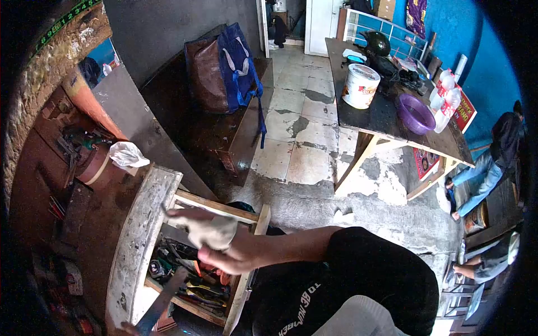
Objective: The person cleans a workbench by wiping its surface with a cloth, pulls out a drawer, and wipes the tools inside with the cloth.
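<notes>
My right hand (224, 246) reaches over an open wooden drawer (244, 291), blurred, its thumb and forefinger apart. A pale patch covers part of this hand; I cannot tell whether it is cloth or wrapping. Inside the drawer, under the hand, lie jumbled tools (204, 291), some with yellow or red handles, and a tape measure (156, 268) sits at the left. At the bottom edge my left hand (128, 329) is closed around the lower end of a long, flat metal blade (162, 302), which slants up across the drawer's corner. Most of that hand is cut off.
A worn counter edge (137, 241) borders the drawer. Behind it stands a dark bench (244, 140) with a blue and brown bag (216, 73). A table (358, 120) holds a white bucket (360, 87) and a purple basin (415, 113). Two other people (493, 162) are at the right.
</notes>
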The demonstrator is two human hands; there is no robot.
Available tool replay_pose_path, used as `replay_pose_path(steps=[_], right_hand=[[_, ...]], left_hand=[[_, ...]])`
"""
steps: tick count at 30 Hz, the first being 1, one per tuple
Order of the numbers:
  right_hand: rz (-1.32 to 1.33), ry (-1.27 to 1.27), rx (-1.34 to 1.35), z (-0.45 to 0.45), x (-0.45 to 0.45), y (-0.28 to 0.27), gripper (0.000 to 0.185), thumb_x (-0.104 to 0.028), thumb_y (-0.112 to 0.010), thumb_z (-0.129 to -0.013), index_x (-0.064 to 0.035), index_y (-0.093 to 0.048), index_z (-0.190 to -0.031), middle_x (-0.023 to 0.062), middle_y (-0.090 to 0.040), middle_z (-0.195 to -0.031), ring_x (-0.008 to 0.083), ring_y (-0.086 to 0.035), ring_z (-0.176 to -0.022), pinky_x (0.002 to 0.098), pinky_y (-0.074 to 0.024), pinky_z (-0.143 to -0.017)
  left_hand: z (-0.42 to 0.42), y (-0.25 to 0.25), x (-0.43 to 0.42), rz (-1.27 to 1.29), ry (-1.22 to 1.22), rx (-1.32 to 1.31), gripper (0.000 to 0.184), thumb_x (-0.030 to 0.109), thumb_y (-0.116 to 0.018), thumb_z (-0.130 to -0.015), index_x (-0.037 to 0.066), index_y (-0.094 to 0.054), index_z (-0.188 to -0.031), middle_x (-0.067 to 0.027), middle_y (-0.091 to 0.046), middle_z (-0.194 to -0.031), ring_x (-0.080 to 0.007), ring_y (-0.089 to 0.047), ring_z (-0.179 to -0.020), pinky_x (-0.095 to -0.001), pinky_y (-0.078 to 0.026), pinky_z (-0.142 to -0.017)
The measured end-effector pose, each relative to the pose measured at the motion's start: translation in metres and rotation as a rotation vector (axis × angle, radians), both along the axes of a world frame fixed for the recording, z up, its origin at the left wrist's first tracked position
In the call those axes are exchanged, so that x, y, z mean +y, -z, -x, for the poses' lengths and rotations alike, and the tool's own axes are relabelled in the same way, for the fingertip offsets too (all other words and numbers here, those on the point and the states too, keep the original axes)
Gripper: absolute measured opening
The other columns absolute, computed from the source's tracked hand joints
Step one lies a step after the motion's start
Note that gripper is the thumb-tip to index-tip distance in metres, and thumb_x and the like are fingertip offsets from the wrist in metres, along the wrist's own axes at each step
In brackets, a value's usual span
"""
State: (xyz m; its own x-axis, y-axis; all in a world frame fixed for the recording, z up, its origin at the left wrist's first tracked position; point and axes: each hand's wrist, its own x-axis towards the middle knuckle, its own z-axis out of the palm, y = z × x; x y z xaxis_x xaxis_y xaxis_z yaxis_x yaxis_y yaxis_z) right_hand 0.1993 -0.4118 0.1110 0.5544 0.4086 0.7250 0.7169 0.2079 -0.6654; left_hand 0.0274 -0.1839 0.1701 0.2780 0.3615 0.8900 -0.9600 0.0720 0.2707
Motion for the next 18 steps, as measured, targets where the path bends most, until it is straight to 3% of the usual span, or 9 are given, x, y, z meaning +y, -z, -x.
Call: replay_pose_path(steps=[3,5,7,9,10,11,12,14,18], right_hand=[[0.152,-0.116,-0.312,0.025,0.027,-0.025,0.068,-0.021,-0.06,-0.089,-0.0047,-0.031,-0.148,0.0186,-0.03,-0.154,0.0394,-0.038,-0.136,0.0535,-0.0284,-0.113],[0.443,-0.421,-0.241,0.037,0.047,0.001,0.075,-0.031,-0.055,-0.094,-0.0101,-0.017,-0.156,0.0209,-0.053,-0.124,0.0385,-0.053,-0.119,0.0509,-0.0423,-0.1],[0.465,-0.481,-0.091,0.049,0.056,0.029,0.069,-0.027,-0.057,-0.094,-0.0094,-0.026,-0.152,0.0153,-0.058,-0.108,0.0335,-0.062,-0.101,0.0454,-0.0505,-0.087],[0.538,-0.438,-0.136,0.052,0.047,0.032,0.056,-0.024,-0.063,-0.092,-0.0095,-0.042,-0.142,0.014,-0.06,-0.11,0.031,-0.065,-0.096,0.0414,-0.0539,-0.083],[0.297,-0.395,-0.108,0.056,0.046,0.037,0.043,-0.023,-0.067,-0.089,-0.0086,-0.053,-0.127,0.0118,-0.063,-0.109,0.0286,-0.066,-0.098,0.0403,-0.0541,-0.083],[0.342,-0.416,-0.097,0.056,0.048,0.051,0.036,-0.024,-0.068,-0.088,-0.0088,-0.058,-0.12,0.0099,-0.065,-0.109,0.028,-0.067,-0.098,0.0378,-0.0546,-0.082],[0.539,-0.412,-0.147,0.048,0.035,0.039,0.037,-0.023,-0.069,-0.087,-0.0106,-0.059,-0.12,0.0094,-0.065,-0.109,0.0281,-0.067,-0.096,0.0365,-0.0547,-0.081],[0.534,-0.383,-0.354,0.043,0.032,0.062,0.034,-0.021,-0.069,-0.086,-0.012,-0.06,-0.118,0.0091,-0.065,-0.102,0.0253,-0.068,-0.088,0.0369,-0.0549,-0.076],[0.674,-0.347,-0.161,0.004,0.001,0.083,0.024,-0.018,-0.057,-0.094,-0.0016,-0.066,-0.111,0.017,-0.071,-0.097,0.0297,-0.07,-0.084,0.0401,-0.0551,-0.076]], left_hand=[[-0.03,0.041,-0.023,0.226,-0.011,0.212,0.041,0.043,-0.034,-0.107,0.013,-0.034,-0.078,0.0034,-0.026,-0.063,-0.0065,-0.019,-0.045,-0.0224,-0.024,-0.041],[-0.031,0.005,-0.09,0.551,0.058,0.231,0.051,0.06,-0.047,-0.097,0.013,-0.04,-0.077,0.0011,-0.027,-0.067,-0.0138,-0.027,-0.062,-0.0316,-0.028,-0.059],[-0.027,0.022,-0.064,0.33,0.325,0.113,0.063,0.066,-0.046,-0.094,0.005,-0.057,-0.097,-0.0012,-0.029,-0.069,-0.0147,-0.028,-0.067,-0.0364,-0.026,-0.064],[-0.025,0.007,-0.074,0.641,-0.283,0.288,0.048,0.05,-0.038,-0.104,0.006,-0.052,-0.094,0.0018,-0.031,-0.064,-0.0071,-0.022,-0.048,-0.0237,-0.023,-0.04],[-0.021,0.003,-0.06,0.421,-0.096,0.245,0.051,0.049,-0.041,-0.104,0.0,-0.054,-0.106,0.001,-0.036,-0.067,-0.0072,-0.027,-0.049,-0.0229,-0.022,-0.04],[-0.013,0.001,-0.061,0.664,-0.387,0.34,0.053,0.056,-0.036,-0.103,0.006,-0.051,-0.097,0.0049,-0.025,-0.065,-0.0055,-0.015,-0.049,-0.0205,-0.019,-0.043],[-0.014,-0.017,-0.063,0.948,-0.643,0.36,0.057,0.053,-0.035,-0.104,0.0,-0.053,-0.113,0.0043,-0.033,-0.068,-0.0053,-0.02,-0.05,-0.02,-0.02,-0.044],[0.032,0.006,-0.018,0.581,-0.417,0.274,0.06,0.049,-0.029,-0.106,-0.004,-0.051,-0.124,0.0007,-0.041,-0.074,-0.0073,-0.03,-0.057,-0.0211,-0.028,-0.049],[0.092,-0.015,0.031,0.394,-0.389,-0.29,0.043,0.044,-0.03,-0.105,0.006,-0.042,-0.09,-0.0017,-0.031,-0.076,-0.0164,-0.033,-0.067,-0.0332,-0.037,-0.071]])
